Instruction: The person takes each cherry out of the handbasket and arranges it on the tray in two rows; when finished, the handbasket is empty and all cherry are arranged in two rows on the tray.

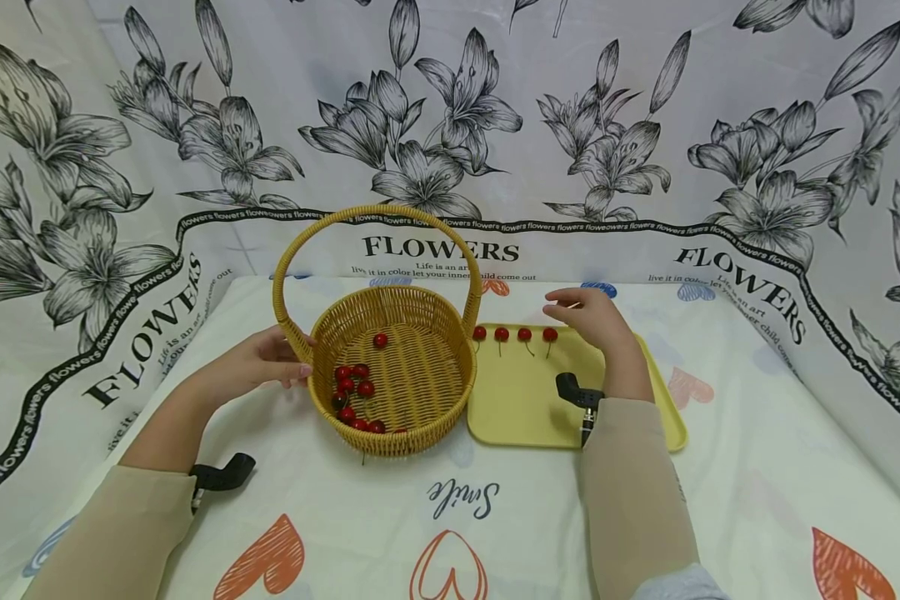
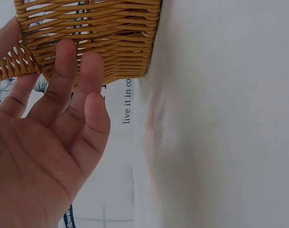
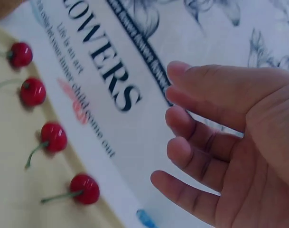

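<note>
My left hand (image 1: 258,364) is at the left side of a wicker basket (image 1: 412,442), thumb and index finger pinching it around the foot of its tall handle (image 1: 283,283). In the left wrist view the other fingers (image 2: 90,78) lie loosely bent by the woven wall. Red cherries (image 1: 366,388) lie mostly along the basket's left and near side. My right hand (image 1: 596,321) hovers over the far edge of a yellow tray (image 1: 525,400), fingers loosely bent and holding nothing. Several stemmed cherries (image 3: 85,188) stand in a row along that tray edge, left of the hand.
Basket and tray stand side by side on a white cloth (image 1: 330,517) printed with hearts and the word Smile. A floral curtain (image 1: 495,192) rises behind and at both sides. The basket's handle arches high above its bowl.
</note>
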The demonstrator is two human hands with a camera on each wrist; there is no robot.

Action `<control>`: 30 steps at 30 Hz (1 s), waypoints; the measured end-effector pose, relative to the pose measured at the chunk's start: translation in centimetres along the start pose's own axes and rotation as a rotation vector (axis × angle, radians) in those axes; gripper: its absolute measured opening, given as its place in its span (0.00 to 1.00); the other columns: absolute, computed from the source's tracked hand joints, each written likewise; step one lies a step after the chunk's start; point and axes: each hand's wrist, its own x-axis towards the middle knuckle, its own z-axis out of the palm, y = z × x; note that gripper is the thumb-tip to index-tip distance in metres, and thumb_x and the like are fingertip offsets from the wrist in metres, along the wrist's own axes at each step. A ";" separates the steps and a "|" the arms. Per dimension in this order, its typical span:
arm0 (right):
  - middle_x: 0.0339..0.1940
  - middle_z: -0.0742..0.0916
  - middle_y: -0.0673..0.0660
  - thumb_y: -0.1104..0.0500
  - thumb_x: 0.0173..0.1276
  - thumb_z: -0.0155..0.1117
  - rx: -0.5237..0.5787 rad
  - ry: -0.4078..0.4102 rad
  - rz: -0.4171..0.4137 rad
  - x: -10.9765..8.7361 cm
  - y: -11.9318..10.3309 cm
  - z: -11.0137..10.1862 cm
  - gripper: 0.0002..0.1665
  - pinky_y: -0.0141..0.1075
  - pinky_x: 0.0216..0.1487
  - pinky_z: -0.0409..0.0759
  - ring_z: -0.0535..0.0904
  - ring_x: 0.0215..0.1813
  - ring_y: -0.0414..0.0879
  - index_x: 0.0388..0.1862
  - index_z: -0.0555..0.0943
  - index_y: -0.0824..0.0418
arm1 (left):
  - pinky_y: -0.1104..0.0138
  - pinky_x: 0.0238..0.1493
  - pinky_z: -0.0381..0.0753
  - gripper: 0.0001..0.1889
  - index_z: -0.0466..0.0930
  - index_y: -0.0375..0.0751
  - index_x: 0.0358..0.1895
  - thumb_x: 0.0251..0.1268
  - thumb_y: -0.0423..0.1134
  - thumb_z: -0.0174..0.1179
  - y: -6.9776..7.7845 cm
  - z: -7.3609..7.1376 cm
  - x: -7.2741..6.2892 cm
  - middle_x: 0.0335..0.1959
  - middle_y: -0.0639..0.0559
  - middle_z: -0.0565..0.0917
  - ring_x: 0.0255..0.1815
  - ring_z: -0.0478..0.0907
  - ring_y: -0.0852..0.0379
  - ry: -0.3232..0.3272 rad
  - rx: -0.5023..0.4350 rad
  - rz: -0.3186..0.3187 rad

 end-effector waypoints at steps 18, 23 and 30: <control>0.44 0.86 0.61 0.56 0.75 0.66 0.332 -0.297 -0.349 -2.3 -10.1 3.5 0.13 0.40 0.40 0.80 0.79 0.40 0.56 0.49 0.84 0.65 | 0.57 0.40 0.85 0.21 0.68 0.28 0.62 0.72 0.32 0.63 0.1 0.0 0.0 0.45 0.42 0.85 0.43 0.84 0.44 -0.002 0.000 0.006; 0.41 0.86 0.56 0.58 0.75 0.67 0.283 -0.373 -0.438 -2.6 -12.8 7.2 0.09 0.38 0.42 0.79 0.78 0.41 0.49 0.47 0.85 0.62 | 0.57 0.39 0.85 0.21 0.68 0.28 0.62 0.72 0.32 0.63 0.0 -0.1 0.0 0.45 0.42 0.85 0.42 0.84 0.44 -0.005 0.000 0.008; 0.45 0.86 0.46 0.56 0.75 0.66 0.009 -0.430 -0.485 -3.3 -14.6 12.5 0.10 0.34 0.47 0.80 0.79 0.45 0.42 0.52 0.85 0.55 | 0.57 0.38 0.85 0.21 0.67 0.27 0.61 0.72 0.31 0.63 0.0 0.0 0.1 0.43 0.42 0.85 0.41 0.83 0.44 -0.015 -0.003 0.020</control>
